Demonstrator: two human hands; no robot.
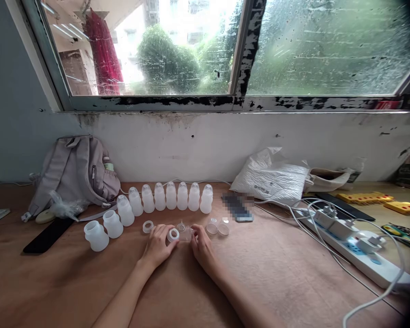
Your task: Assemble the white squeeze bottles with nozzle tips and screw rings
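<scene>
Brown tabletop under a rain-streaked window, scuffed white wall below the sill. Curved row of small translucent white bottles runs along the back, most capped with clear domes, the two at the left end open-mouthed. Left hand rests on the table, fingertips pinching a white ring; hold looks light, thumb and forefinger closed on its rim, rest of the fingers curled. Right hand lies just beside it, fingertips touching a small clear cap piece; can't tell if it's actually pinched or only steadied. Ring and clear piece are touching or almost, between the two hands, right at the fingertips and not deep in either palm. Judgement: parts look like they are being mated, so keep both wrists planted on the table, hold the ring level, line up the two axes before pressing, and press evenly so nothing goes in cocked; clear plastic is slippery and hard to see, so grip by the rim. Spare ring sits just left of the left hand, two more clear caps just right of the right hand, all near. Also there: grey backpack at left, dark phone lying flat in front of it, blurred phone behind the caps, plastic bag, white power strip with cables at right.
</scene>
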